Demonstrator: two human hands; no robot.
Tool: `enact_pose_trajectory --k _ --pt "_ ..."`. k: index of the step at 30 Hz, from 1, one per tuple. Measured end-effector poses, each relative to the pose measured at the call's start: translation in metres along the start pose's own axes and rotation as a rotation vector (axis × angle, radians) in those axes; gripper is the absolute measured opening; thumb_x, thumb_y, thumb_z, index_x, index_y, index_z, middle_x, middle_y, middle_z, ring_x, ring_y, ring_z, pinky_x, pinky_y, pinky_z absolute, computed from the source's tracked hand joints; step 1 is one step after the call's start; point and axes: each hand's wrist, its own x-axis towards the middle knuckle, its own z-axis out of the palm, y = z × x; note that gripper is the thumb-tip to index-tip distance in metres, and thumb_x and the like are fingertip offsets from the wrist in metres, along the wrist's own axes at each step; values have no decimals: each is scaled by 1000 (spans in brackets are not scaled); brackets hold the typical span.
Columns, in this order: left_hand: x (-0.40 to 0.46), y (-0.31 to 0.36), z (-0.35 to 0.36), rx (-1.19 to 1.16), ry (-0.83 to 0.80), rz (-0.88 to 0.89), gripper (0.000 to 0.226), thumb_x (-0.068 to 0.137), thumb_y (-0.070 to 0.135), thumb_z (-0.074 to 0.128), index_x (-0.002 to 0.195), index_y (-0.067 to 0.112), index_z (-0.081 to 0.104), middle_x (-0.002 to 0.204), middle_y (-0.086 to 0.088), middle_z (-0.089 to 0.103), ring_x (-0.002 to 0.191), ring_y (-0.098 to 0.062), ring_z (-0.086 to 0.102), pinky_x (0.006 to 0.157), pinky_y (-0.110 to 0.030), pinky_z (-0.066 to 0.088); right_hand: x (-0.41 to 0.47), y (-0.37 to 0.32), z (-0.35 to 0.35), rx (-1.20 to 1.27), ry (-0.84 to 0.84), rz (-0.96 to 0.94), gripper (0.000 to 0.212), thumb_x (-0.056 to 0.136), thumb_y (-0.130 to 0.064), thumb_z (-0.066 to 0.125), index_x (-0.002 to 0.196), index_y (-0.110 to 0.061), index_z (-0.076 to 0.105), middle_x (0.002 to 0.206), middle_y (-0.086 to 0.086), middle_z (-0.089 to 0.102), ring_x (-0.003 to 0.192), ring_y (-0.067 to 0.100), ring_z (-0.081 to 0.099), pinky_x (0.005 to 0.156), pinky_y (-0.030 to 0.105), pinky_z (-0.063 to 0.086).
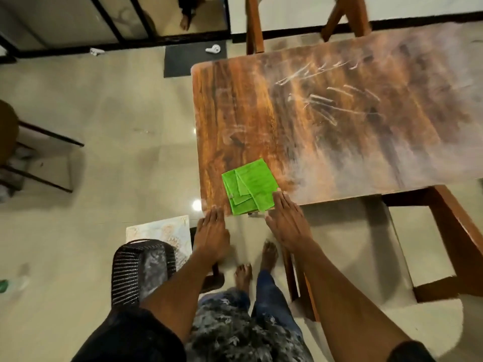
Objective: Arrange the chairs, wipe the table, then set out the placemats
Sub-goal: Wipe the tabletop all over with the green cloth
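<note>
Looked like a home dining area. A worn wooden table (326, 121) stood on glossy beige floor tiles (117, 131), wooden chairs (444, 239) drawn up to it. A dark doormat (188, 61) lay before a black-framed glass door (117, 19); the person was barefoot

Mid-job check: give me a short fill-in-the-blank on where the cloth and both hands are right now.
1. The folded cloth on the table is ____ in colour.
2. The cloth lies near the table's ____ edge, closest to the person.
3. The fingertips of the ____ hand touch the cloth.
4. The left hand rests on the table edge, its fingers ____, gripping nothing.

Missing words: green; near; right; straight
</note>
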Motion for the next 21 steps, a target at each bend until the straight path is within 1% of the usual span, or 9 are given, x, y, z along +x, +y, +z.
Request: enact_pose_trajectory --k 2,4,5,8,10,12,15,18,21 --pt "15 -14 -7 -46 79 -57 69 106 25 40 167 4 15 175 -15 19 163 -27 16 130 -44 18 41 -4 6 -13 11 -72 97 93 -63 3 169 -5 18 177 15 19 166 28 16 133 45 17" --pt "37 -26 -8 -101 122 -98 70 105 29 38 167 4 15 175 -15 18 164 -28 16 129 -44 17 81 -6 18 4 36 -117 89 99 -60 12 169 -6 21 177 14 20 165 29 20 132 48 21" --pt "45 -31 -7 -121 157 -113 72 106 33 37 168 5 15 176 -15 16 164 -28 15 130 -44 17 94 -7 23 -1 64 -117 84 103 -59 17 170 -8 21 178 12 19 165 29 19 132 47 19" --pt "88 -36 8 -165 262 -132 73 107 47 26 169 10 13 177 -10 15 164 -25 14 130 -43 16 137 -3 53 -46 107 -133 76 111 -55 32 173 -19 7 180 8 2 167 26 4 133 46 11" --pt "115 -34 21 -159 317 -107 71 110 49 25 170 15 10 178 -6 14 165 -19 11 133 -44 15 152 -5 72 -92 119 -120 77 112 -57 31 172 -24 -3 180 6 -8 167 25 -5 135 49 11" --pt "148 -32 34 -162 371 -90 70 111 48 28 170 18 8 178 -2 11 165 -14 7 133 -43 13 164 -12 93 -113 156 -53 77 112 -57 30 172 -24 -6 180 7 -10 167 27 -7 135 51 10" --pt "182 -30 43 -175 455 -75 68 110 43 27 170 15 11 179 -2 8 165 -13 5 134 -43 11 176 -30 110 -132 214 29 75 112 -55 27 172 -23 -6 180 9 -10 167 31 -5 134 53 10" --pt "204 -37 46 -210 511 -87 66 111 40 25 170 14 12 179 0 6 165 -13 3 134 -43 10 215 -45 111 -146 226 6 75 110 -54 27 172 -24 -4 180 10 -8 167 32 -3 134 54 8" --pt "232 -45 33 -258 562 -124 65 112 40 18 170 13 10 179 -1 6 165 -13 2 134 -42 8 269 -59 100 -164 282 -23 74 109 -52 29 173 -24 3 180 9 -3 167 31 -1 134 52 7"
